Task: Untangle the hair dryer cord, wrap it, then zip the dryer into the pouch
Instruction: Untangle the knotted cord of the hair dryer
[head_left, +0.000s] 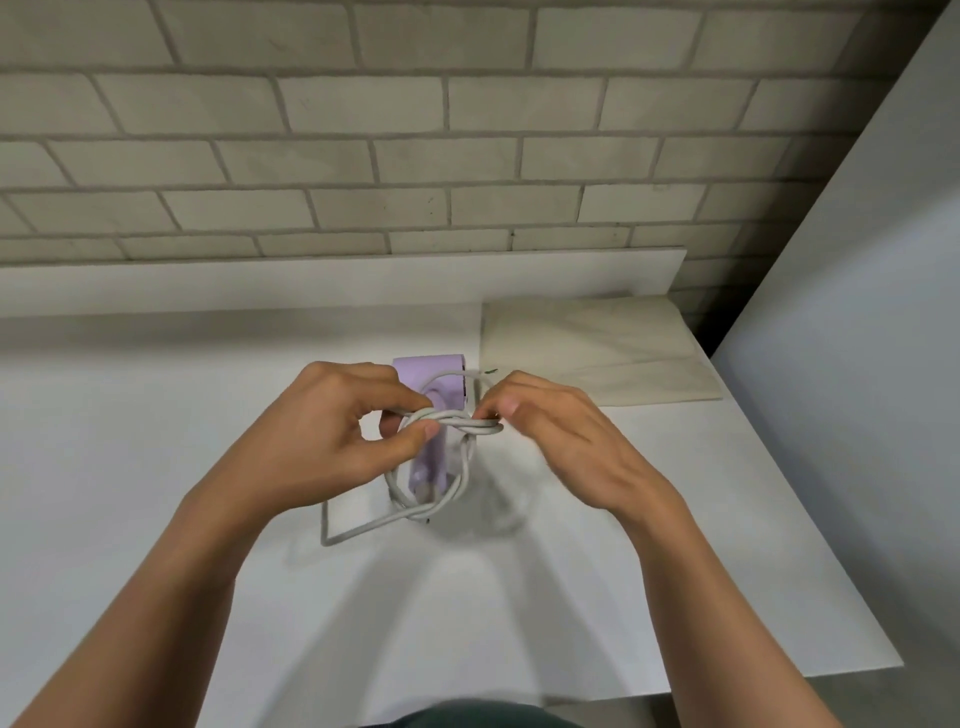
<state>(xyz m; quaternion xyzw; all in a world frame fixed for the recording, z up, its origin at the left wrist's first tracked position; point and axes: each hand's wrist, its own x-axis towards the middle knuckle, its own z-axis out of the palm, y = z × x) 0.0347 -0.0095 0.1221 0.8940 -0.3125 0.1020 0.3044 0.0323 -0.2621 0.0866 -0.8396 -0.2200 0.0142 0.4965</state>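
The left hand (332, 431) pinches the knotted cord (457, 422) between thumb and forefinger, and the right hand (561, 441) pinches the strands just beside it. Feeding slack into the twist should loosen it better than pulling. Beneath them the hair dryer (441, 382) lies on the surface (156, 415), its long axis running away from the person and its head seemingly at the far end, near the pouch (597, 353).

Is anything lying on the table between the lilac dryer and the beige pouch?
Nothing visible does: bare table separates the dryer and the pouch to its right. The cord, pinched by left hand and right hand, is tangled over the dryer.
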